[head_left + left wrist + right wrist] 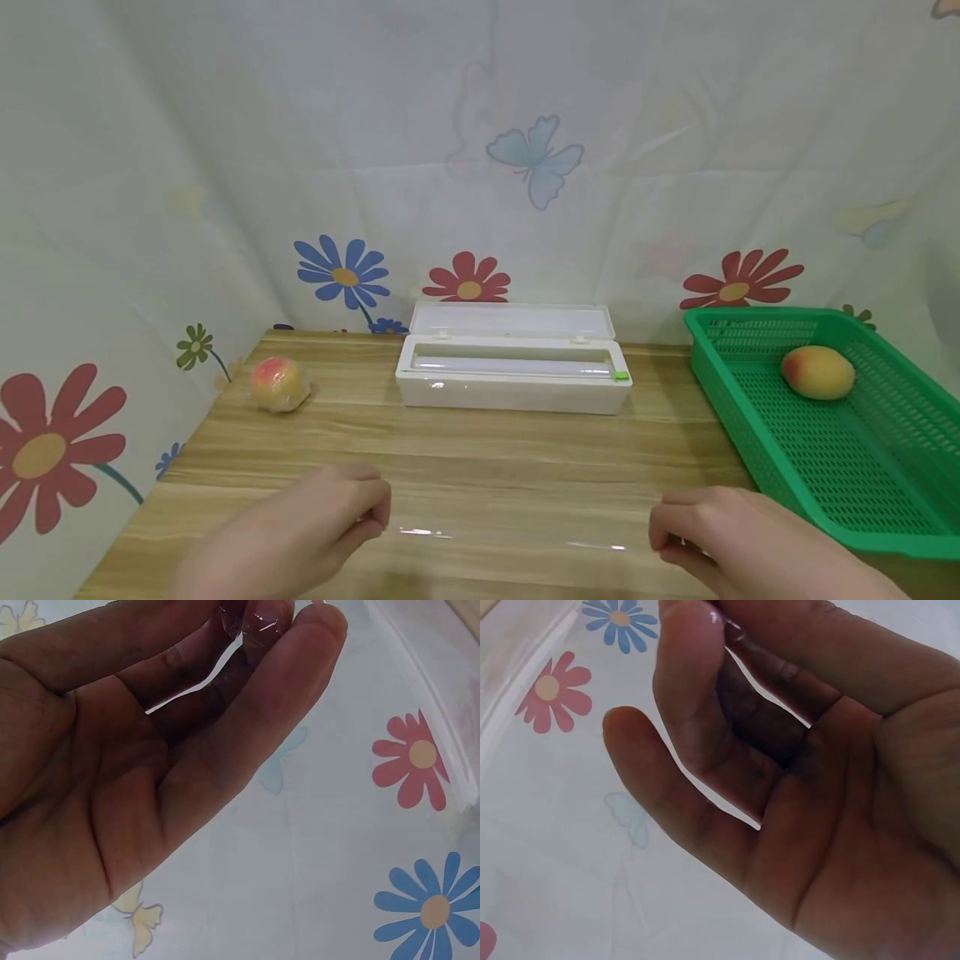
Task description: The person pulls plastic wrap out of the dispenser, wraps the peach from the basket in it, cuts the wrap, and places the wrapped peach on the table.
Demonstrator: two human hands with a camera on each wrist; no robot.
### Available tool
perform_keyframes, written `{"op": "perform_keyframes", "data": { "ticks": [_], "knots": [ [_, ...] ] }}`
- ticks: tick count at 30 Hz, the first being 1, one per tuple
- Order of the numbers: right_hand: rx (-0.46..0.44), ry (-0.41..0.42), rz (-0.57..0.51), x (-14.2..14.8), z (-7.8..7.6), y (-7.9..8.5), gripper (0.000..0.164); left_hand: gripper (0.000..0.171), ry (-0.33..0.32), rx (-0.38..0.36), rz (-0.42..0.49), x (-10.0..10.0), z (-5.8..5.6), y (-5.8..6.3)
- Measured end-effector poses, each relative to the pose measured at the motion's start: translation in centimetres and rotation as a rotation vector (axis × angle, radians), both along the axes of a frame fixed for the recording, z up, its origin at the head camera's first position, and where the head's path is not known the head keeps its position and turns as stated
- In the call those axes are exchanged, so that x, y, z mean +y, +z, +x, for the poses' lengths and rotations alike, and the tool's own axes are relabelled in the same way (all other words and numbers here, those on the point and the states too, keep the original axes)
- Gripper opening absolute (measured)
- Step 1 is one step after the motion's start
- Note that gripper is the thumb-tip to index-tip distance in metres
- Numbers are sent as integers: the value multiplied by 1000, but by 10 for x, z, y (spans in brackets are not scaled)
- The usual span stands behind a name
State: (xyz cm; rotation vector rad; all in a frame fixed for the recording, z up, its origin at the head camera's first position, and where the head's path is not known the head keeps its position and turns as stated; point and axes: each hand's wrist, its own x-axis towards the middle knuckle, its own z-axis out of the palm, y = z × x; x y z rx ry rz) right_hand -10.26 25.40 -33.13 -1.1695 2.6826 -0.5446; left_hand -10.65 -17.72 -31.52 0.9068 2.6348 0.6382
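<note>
Plastic film point(264, 627) in L hand point(127, 772), basket point(813, 458) head-cam only

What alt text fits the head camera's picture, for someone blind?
A person's left hand and right hand pinch clear film between them over a wooden table. Behind stands an open white box holding a roll, with a wrapped fruit to its left and a mango in a green basket to its right.

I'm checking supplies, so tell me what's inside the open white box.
A whitish roll lies lengthwise in the white box; its underside and whatever lies beneath it are covered.
</note>
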Motion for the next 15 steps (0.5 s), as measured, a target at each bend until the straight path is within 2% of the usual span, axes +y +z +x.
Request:
{"op": "perform_keyframes", "data": {
  "ticks": [4,10,15],
  "knots": [
    [-34,19,12,-4,-3,-3,26,20,-7,0,2,4,-2,-4],
    [-15,72,27,-9,-5,-11,30,26,-6,-62,-27,9,-5,-10],
    [-23,63,54,-12,-7,-17,31,30,-37,-35,-54,14,-6,-15]
  ]
}}
